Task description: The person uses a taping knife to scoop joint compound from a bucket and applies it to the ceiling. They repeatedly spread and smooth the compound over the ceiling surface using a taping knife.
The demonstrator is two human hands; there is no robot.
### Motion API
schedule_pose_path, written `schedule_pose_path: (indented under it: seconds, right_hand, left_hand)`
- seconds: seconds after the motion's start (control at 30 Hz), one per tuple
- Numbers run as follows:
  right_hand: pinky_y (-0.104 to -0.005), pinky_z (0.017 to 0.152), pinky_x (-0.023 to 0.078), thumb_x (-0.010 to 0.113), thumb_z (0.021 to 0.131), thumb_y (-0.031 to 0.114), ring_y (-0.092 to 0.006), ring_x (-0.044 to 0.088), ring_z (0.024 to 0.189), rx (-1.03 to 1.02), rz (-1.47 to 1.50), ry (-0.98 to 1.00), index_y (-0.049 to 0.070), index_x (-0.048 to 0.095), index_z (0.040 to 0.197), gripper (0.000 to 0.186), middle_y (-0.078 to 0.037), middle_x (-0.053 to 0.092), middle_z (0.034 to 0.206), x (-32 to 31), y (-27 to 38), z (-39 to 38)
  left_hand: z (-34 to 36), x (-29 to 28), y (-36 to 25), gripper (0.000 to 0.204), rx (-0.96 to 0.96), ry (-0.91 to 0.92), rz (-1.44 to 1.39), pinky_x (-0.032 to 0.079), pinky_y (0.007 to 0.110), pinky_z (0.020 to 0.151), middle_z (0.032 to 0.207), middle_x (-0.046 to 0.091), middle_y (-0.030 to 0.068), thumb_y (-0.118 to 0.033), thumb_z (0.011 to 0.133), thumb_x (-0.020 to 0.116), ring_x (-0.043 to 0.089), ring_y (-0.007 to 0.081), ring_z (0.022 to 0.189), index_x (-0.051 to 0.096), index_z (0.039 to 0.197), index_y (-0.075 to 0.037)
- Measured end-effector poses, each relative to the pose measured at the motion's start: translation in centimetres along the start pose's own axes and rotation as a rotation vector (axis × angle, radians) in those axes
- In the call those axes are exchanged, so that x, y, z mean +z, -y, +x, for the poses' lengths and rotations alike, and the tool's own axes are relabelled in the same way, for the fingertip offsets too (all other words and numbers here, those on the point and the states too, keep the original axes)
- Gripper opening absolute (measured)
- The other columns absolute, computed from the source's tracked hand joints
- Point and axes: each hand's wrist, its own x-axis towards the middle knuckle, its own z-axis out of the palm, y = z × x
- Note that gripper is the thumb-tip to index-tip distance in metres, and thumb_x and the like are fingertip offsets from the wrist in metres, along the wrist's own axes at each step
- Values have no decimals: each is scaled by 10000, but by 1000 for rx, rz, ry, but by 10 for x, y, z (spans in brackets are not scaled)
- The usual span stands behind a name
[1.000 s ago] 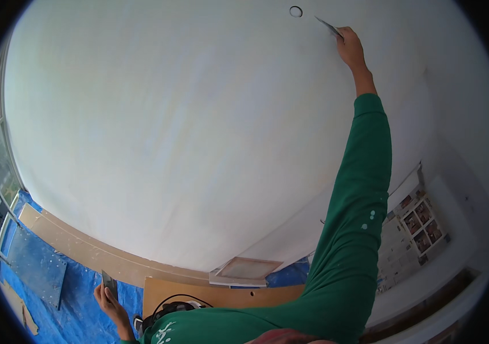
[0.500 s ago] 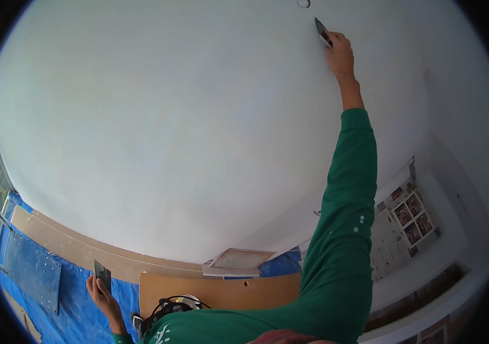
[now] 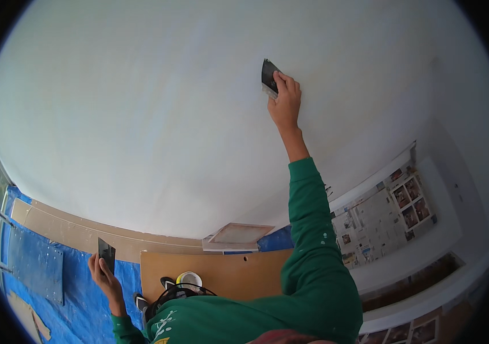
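My right hand (image 3: 286, 106) is raised in front of the large white surface (image 3: 153, 120), fingers closed on a dark flat putty spreader (image 3: 269, 73). Pale filler shows along the spreader's lower edge. Whether the blade touches the surface is hard to tell. Low on the left, my left hand (image 3: 105, 284) grips a second dark spreader (image 3: 107, 253), held upright above blue sheeting. A green sleeve with pale spots covers my right arm.
I stand by a brown wooden board (image 3: 244, 284) with a white-and-yellow tub (image 3: 190, 280) at my feet. Blue sheeting (image 3: 84, 275) and a speckled platform (image 3: 35, 264) lie left. Tan boards (image 3: 72, 221) line the wall's base. Newspaper-like sheets (image 3: 370, 223) cover an area at right.
My right hand has moved left and down with its spreader, away from a round hole that is now out of view. More of the tub shows; my left hand keeps its spreader.
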Motion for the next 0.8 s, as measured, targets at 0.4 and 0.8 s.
schedule_pose_path:
  seconds: [0.4, 0.8]
  right_hand:
    - [-471, 996, 422, 694, 735, -46, -333, 509, 1194, 137, 125, 129, 0, 575, 1358, 637, -102, 560, 1285, 70, 81, -130]
    - [-337, 1021, 432, 635, 925, 10, -182, 584, 1148, 929, 1892, 35, -34, 597, 1233, 313, -85, 606, 1266, -70, 203, -150]
  left_hand:
    - [-12, -1, -25, 334, 47, -29, -29, 462, 333, 828, 1054, 599, 163, -176, 1079, 453, 586, 256, 925, 613, 1102, 116]
    - [26, 50, -153, 515, -733, 323, -1245, 514, 357, 1004, 1185, 692, 96, -461, 1074, 452, 667, 203, 1112, 581, 1270, -2]
